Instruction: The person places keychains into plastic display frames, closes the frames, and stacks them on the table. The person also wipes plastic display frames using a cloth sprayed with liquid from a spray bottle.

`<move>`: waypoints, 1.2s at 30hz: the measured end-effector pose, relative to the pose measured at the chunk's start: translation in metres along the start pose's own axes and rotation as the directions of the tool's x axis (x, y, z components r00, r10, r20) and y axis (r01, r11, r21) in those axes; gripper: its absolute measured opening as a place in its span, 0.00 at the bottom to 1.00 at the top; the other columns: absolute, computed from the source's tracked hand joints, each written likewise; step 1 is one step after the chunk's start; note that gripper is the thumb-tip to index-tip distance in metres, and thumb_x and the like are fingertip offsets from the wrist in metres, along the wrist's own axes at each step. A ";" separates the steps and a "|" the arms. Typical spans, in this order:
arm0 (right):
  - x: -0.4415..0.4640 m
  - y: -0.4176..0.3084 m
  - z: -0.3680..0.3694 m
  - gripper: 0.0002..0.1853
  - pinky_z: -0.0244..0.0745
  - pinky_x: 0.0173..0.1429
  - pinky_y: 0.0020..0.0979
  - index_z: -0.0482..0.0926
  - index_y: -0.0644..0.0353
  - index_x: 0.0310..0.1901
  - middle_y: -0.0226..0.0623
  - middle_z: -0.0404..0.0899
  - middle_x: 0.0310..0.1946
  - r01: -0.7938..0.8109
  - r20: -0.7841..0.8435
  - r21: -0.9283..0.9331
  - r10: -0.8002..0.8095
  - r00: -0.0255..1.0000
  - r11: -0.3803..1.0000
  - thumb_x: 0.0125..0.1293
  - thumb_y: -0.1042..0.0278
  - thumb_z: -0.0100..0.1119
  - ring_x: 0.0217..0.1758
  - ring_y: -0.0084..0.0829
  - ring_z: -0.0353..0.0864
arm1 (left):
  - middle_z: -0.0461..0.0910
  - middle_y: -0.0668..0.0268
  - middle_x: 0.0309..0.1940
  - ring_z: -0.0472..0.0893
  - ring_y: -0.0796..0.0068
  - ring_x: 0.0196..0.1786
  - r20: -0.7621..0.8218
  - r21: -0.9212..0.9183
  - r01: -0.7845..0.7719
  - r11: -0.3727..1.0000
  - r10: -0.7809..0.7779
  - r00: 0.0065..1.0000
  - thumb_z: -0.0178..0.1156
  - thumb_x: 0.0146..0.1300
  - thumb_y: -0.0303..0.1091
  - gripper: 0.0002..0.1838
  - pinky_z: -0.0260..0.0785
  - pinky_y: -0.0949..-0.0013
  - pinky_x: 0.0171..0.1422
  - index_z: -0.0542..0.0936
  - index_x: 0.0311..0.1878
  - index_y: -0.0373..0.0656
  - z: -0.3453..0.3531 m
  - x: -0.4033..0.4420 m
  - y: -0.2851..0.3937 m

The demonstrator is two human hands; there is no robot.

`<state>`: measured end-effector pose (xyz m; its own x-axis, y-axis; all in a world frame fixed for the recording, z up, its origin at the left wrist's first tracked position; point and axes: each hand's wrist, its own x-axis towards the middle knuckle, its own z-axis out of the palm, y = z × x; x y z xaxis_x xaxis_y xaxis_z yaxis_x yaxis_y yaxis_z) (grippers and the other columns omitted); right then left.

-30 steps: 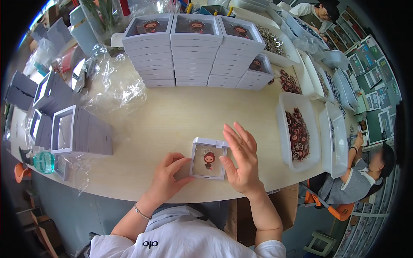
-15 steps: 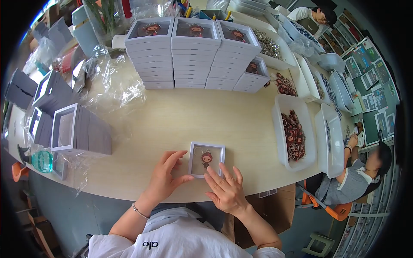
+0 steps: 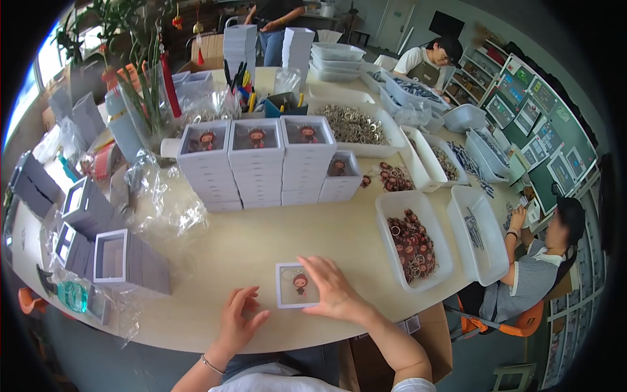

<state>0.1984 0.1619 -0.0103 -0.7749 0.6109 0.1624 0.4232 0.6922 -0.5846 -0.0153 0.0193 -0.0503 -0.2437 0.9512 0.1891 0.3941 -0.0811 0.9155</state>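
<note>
A square white-framed clear display box (image 3: 285, 298) lies on the table in front of me. Inside it a keychain with a small brown-hooded figure (image 3: 300, 283) shows through the clear window. My right hand (image 3: 334, 291) grips the box from its right side, with fingers over the top right corner and the thumb at the lower right. To the left of the box, my left hand (image 3: 238, 321) is apart from it, fingers spread and slightly curled, holding nothing.
Stacks of filled boxes (image 3: 257, 168) stand behind. A bin of figure keychains (image 3: 413, 245) and another white bin (image 3: 477, 228) are at right. Empty frames (image 3: 132, 261) stack at left beside crumpled plastic (image 3: 166, 202). A co-worker (image 3: 532, 261) sits at right.
The view has tilted up, showing more of the room. My right hand has moved from the box's front to grip its right side. My left hand has drawn away from it.
</note>
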 end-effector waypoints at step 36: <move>0.092 0.068 -0.148 0.48 0.44 0.78 0.51 0.60 0.55 0.73 0.51 0.59 0.73 -0.016 -0.404 0.433 0.210 0.891 0.901 0.49 0.67 0.73 0.79 0.41 0.53 | 0.59 0.49 0.64 0.59 0.48 0.69 -0.874 0.430 0.302 0.851 0.310 0.374 0.77 0.41 0.34 0.58 0.52 0.51 0.73 0.51 0.72 0.37 -0.149 0.011 0.026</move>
<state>0.2258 0.3220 0.0822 -0.4118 0.8442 0.3431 0.1906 0.4480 -0.8735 -0.1394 -0.0165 0.0286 -0.7438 0.0702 0.6647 0.6431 0.3461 0.6831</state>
